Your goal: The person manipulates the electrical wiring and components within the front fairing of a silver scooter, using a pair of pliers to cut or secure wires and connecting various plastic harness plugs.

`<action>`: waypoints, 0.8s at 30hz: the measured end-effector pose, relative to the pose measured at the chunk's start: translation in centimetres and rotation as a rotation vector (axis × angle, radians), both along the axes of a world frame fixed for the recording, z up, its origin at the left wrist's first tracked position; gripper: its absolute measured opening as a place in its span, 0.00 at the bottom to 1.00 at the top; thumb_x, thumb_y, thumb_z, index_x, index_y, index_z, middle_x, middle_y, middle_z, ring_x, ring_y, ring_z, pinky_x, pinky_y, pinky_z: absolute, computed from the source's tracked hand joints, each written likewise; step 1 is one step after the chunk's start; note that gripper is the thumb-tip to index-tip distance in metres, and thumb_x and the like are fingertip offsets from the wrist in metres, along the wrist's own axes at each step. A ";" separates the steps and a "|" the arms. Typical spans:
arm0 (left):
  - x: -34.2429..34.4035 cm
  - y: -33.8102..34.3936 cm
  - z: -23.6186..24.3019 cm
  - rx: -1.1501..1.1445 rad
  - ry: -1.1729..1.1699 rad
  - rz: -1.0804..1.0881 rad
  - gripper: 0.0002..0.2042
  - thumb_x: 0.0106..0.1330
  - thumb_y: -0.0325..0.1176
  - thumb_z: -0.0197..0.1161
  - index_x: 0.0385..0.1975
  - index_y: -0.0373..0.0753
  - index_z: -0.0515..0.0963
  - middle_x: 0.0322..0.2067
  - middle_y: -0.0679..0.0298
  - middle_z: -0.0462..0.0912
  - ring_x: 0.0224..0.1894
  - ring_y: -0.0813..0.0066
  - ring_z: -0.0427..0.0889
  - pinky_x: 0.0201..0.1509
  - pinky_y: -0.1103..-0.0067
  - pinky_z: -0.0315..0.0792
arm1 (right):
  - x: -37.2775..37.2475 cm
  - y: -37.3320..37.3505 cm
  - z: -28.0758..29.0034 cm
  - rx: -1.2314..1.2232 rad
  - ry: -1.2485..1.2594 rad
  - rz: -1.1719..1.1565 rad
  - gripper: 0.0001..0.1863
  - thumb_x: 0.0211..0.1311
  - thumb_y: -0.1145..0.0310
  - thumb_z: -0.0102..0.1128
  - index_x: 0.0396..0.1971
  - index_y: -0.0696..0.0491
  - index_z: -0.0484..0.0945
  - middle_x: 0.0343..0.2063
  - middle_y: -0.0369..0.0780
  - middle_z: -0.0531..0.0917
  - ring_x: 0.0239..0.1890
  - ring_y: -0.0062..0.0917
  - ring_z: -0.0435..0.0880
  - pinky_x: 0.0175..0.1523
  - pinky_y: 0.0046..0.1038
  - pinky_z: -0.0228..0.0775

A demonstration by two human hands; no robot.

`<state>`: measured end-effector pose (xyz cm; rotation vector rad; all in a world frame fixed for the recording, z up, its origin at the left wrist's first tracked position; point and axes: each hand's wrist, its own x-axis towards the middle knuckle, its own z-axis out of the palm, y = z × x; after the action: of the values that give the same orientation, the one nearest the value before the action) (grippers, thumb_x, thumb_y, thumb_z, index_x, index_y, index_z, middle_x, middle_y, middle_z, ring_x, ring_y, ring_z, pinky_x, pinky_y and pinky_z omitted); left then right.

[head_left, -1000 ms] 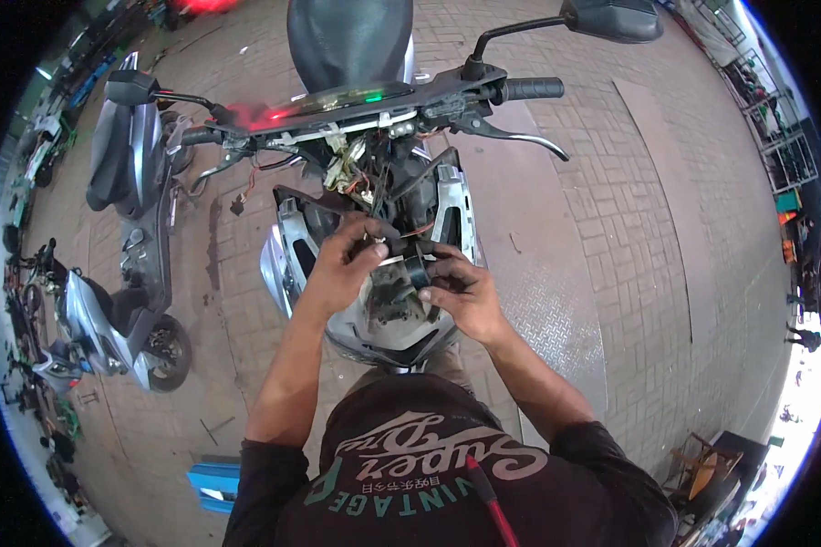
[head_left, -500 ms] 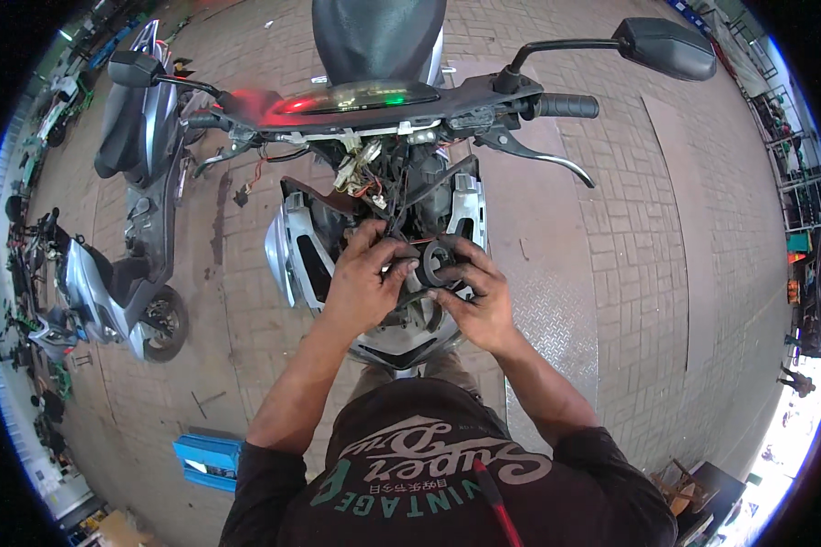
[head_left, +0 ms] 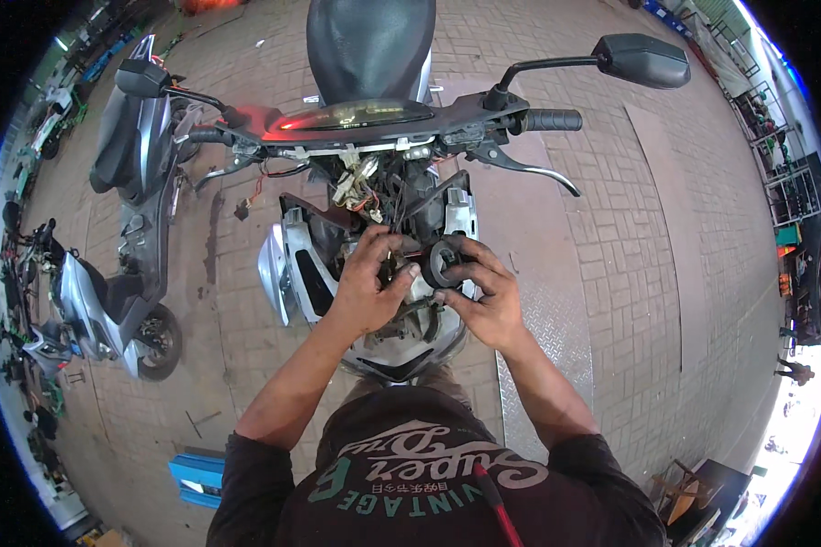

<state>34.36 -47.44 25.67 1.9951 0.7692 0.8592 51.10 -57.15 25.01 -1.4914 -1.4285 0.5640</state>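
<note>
My right hand (head_left: 485, 294) grips a roll of black tape (head_left: 441, 263), fingers around its rim and thumb below. Close by on the left, my left hand (head_left: 367, 290) is closed, its thumb and fingers bent together over the wiring; what they pinch is too small to make out. Both hands work over the opened front of a scooter (head_left: 287, 264), whose covers are off. Above the hands, a bundle of loose wires and white connectors (head_left: 356, 187) hangs under the handlebar cover (head_left: 356, 137).
Mirrors (head_left: 643, 62) and a brake lever (head_left: 534, 173) stick out from the handlebar, beyond my hands. A second scooter (head_left: 146, 228) stands at left. On the paved floor lie a blue box (head_left: 197, 478) and a metal plate (head_left: 547, 365). Shelving (head_left: 784, 182) lines the right side.
My hands have moved slightly apart, the tape roll shifting a little right with the right hand. The green light on the dashboard no longer shows. The whole view has shifted slightly.
</note>
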 end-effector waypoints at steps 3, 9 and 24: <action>0.2 -0.1 -0.3 0.012 -0.020 0.014 0.09 0.51 0.27 0.62 0.33 0.37 0.76 0.40 0.55 0.71 0.43 0.60 0.73 0.48 0.74 0.67 | -0.3 -0.1 -0.1 0.027 -0.029 -0.016 0.14 0.35 0.77 0.70 0.27 0.57 0.77 0.49 0.46 0.74 0.53 0.38 0.71 0.56 0.33 0.63; 0.5 -0.2 -0.4 0.039 0.049 0.026 0.07 0.51 0.27 0.63 0.30 0.36 0.77 0.40 0.54 0.71 0.42 0.57 0.74 0.47 0.73 0.68 | -0.4 -0.4 -0.1 0.034 -0.126 -0.047 0.14 0.37 0.76 0.68 0.29 0.59 0.78 0.49 0.48 0.73 0.52 0.40 0.71 0.54 0.33 0.64; 0.5 1.1 -0.8 -0.022 -0.040 -0.108 0.11 0.52 0.25 0.60 0.36 0.33 0.73 0.37 0.54 0.71 0.42 0.61 0.73 0.48 0.73 0.66 | 0.9 0.1 0.6 0.027 -0.106 -0.119 0.14 0.36 0.74 0.69 0.28 0.58 0.78 0.45 0.47 0.75 0.49 0.37 0.74 0.52 0.31 0.67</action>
<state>34.82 -46.30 24.84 1.9753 0.6398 0.8220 52.00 -57.02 25.56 -1.5931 -1.4116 0.3962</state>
